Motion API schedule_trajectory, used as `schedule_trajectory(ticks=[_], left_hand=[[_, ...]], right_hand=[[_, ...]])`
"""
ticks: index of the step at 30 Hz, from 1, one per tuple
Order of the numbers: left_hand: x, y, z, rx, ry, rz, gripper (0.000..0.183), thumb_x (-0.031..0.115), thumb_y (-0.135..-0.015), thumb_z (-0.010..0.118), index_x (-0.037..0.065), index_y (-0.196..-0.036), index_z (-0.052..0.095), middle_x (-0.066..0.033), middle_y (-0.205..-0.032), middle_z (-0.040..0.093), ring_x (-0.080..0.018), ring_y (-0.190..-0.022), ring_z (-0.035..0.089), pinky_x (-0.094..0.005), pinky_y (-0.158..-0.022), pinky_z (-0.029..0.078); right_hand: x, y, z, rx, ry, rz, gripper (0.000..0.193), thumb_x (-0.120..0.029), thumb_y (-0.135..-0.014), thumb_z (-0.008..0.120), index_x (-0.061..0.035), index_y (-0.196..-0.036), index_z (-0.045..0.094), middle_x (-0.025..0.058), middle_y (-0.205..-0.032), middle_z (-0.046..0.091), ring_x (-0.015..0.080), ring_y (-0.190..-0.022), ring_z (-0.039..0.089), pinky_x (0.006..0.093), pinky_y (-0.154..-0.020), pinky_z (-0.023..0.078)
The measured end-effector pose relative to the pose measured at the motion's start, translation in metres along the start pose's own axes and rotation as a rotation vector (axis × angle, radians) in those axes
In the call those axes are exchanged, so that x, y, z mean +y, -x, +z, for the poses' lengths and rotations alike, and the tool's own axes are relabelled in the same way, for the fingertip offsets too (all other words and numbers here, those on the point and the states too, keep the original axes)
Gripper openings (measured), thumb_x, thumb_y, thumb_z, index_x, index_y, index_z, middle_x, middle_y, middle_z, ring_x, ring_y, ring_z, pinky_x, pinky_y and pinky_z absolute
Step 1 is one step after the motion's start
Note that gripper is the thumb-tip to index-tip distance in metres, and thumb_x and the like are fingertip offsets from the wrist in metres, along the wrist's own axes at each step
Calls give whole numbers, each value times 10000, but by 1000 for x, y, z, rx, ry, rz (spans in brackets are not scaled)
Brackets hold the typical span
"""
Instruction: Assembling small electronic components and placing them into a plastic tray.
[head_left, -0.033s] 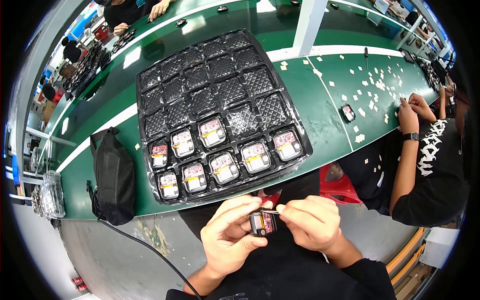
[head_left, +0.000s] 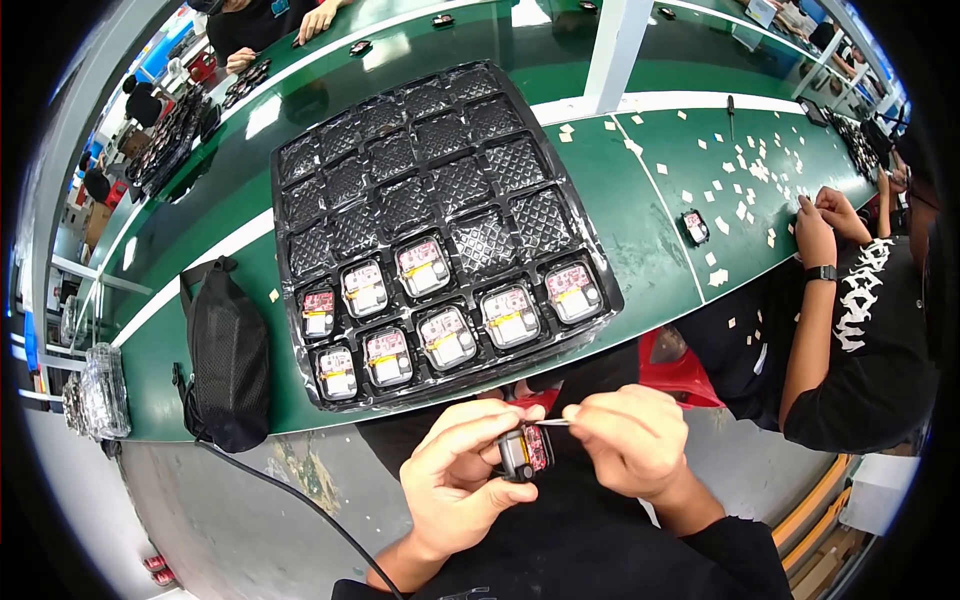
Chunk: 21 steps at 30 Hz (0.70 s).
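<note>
Between the thumb and fingers of my left hand (head_left: 450,485) is a small black-cased electronic device (head_left: 524,452), its open side showing a red circuit board and a silver part with yellow tape. My right hand (head_left: 632,442) pinches thin metal tweezers (head_left: 552,422), whose tips lie at the device's upper edge. Whether the tips grip anything is too small to tell. Beyond my hands, a black plastic tray (head_left: 608,290) lies on the green table (head_left: 655,245). Similar open devices fill several of its near compartments, among them one at the near right (head_left: 573,292).
A black bag (head_left: 228,350) lies left of the tray, above a black cable (head_left: 300,492). To the right sit a single device (head_left: 695,227), scattered pale squares (head_left: 745,190) and a screwdriver (head_left: 731,118). A co-worker's arm (head_left: 808,330) is at the right, beside a red stool (head_left: 680,375).
My right hand has shifted slightly right and up with the tweezers, whose tips have drawn back from over the circuit board to its upper edge. The device in my left hand has turned slightly.
</note>
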<state>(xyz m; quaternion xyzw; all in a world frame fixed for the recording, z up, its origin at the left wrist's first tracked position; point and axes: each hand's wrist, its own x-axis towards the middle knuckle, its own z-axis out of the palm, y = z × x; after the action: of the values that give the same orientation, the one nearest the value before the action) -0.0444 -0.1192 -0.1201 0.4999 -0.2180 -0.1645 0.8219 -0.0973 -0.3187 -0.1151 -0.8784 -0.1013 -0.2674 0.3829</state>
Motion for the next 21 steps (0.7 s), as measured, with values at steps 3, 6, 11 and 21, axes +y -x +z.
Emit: schedule_trajectory(ticks=[3, 6, 11, 21], left_hand=[[6, -3, 1, 11, -22, 103, 566, 47, -786, 877, -74, -1260, 594, -179, -1278, 539, -353, -1230, 626, -405, -1014, 552], [13, -13, -2, 24, -74, 144, 563, -4, -765, 879, -67, -1247, 595, -183, -1281, 534, -348, -1244, 616, -417, -1018, 556], [26, -56, 0, 75, -769, 367, 422, 34, -715, 905, 18, -1062, 664, -164, -1197, 596, -301, -1101, 663, -385, -897, 578], [17, -120, 10, 116, -1308, 237, 280, 136, -809, 828, -7, -1002, 684, -158, -1150, 656, -354, -1045, 653, -431, -902, 521]], right_hand=[[29, -1, -7, 230, 114, 157, 217, 71, -809, 715, 20, -1017, 683, 142, -908, 691, 313, -712, 658, 370, -648, 544], [75, -13, -22, 293, 470, 343, 256, 17, -894, 674, 39, -1147, 642, 213, -1065, 637, 368, -894, 688, 378, -732, 562], [131, -14, -35, 331, 763, 638, 380, -199, -957, 671, -13, -1285, 620, 233, -1299, 547, 412, -928, 699, 481, -796, 555], [134, -2, -34, 297, 673, 687, 223, -199, -900, 734, -67, -1063, 656, 107, -1165, 651, 398, -864, 687, 470, -757, 538]])
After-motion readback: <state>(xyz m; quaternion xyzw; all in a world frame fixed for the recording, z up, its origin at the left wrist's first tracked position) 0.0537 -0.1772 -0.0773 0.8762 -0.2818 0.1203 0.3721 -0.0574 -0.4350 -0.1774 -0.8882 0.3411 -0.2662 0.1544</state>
